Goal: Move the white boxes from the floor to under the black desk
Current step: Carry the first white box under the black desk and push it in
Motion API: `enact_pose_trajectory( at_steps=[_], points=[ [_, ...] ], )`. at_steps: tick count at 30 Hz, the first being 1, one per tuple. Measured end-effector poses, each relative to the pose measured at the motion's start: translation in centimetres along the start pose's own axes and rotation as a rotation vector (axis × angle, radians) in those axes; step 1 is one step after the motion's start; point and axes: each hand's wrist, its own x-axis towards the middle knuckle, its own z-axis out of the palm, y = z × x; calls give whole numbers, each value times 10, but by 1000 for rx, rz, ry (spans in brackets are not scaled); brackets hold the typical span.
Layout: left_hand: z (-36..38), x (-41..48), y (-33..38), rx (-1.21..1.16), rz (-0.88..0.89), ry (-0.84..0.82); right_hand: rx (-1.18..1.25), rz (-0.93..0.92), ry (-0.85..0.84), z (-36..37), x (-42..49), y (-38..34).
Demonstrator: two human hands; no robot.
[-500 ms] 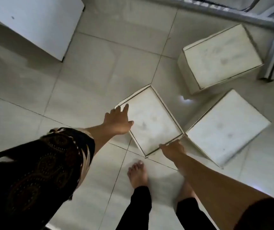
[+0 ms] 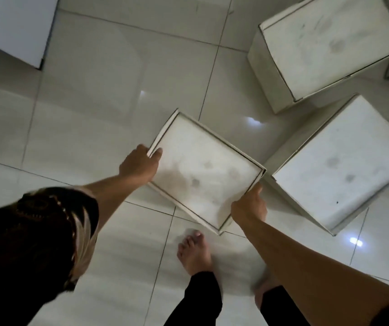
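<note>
Overall, the frame is filled by a glossy tiled floor [image 2: 99, 109], crossed by dark grout lines and marked by small light reflections. A white panel [image 2: 12, 24] is seen at the upper left of the frame. Three white boxes are shown. The far box [image 2: 330, 43] is located at the upper right; the right-hand box [image 2: 339, 165] is located at the right centre, just below it. The centre box [image 2: 202, 170], smaller in view than the other two, is positioned at the middle of the frame, its right corner just beside the right-hand box. Whether it is lifted off the floor cannot be told.

The centre box is gripped at two opposite points. The left hand [image 2: 139, 164] is closed over its left corner, thumb on the top face. The right hand [image 2: 250, 205] is closed over its lower right edge. A dark patterned sleeve [image 2: 35, 243] is seen at the lower left. A bare foot [image 2: 194, 252] is placed below the centre box.
</note>
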Motion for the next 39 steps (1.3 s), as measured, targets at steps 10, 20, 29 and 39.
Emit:
enact_pose_trajectory(
  at_steps=[10, 20, 29, 39],
  points=[
    [22, 2, -48, 19, -8, -29, 99, -63, -164, -5, 39, -7],
    [-31, -64, -57, -91, -6, 24, 332, -127, -363, -54, 0, 10],
    [-143, -188, -23, -206, 141, -82, 1063, 112, -476, -159, -90, 57],
    [-207, -348, 125, -49, 381, -162, 1418, 137, -522, -305, -161, 151]
  ],
)
